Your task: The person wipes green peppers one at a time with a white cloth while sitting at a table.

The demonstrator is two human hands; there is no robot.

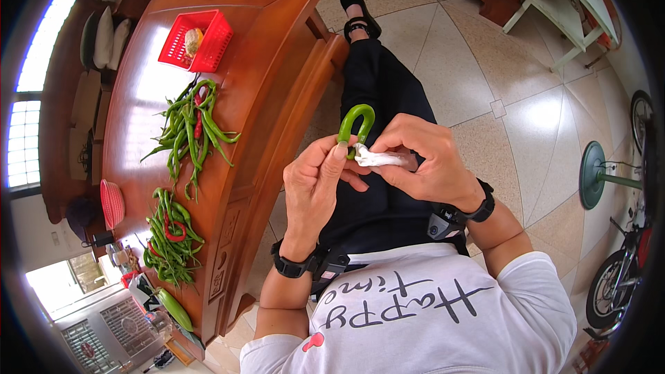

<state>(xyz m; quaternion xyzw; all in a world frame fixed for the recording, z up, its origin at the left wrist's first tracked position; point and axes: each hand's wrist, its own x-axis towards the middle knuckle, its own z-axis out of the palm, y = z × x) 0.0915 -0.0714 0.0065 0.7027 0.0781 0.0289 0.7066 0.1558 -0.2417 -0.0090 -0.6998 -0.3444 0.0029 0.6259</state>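
Note:
A curved green chili pepper (pixel 357 114) is pinched between the thumb and fingers of my left hand (pixel 322 176), its bend pointing away from me. My right hand (pixel 423 158) grips a crumpled white tissue or cloth (pixel 382 158), which touches one end of the pepper. Both hands are above my lap. On the wooden table (pixel 260 52) to the left lie a loose pile of long green peppers (pixel 189 130) with a few red ones, and a second pile of curlier green and red peppers (pixel 171 239) nearer to me.
A red plastic basket (pixel 210 44) with a pale, knobbly item stands at the table's far end. A pink basket (pixel 112 203) and a long green vegetable (pixel 175 309) are also there. A pale green stand (pixel 571 15), a round green base (pixel 592 175) and a motorcycle (pixel 613 280) stand right.

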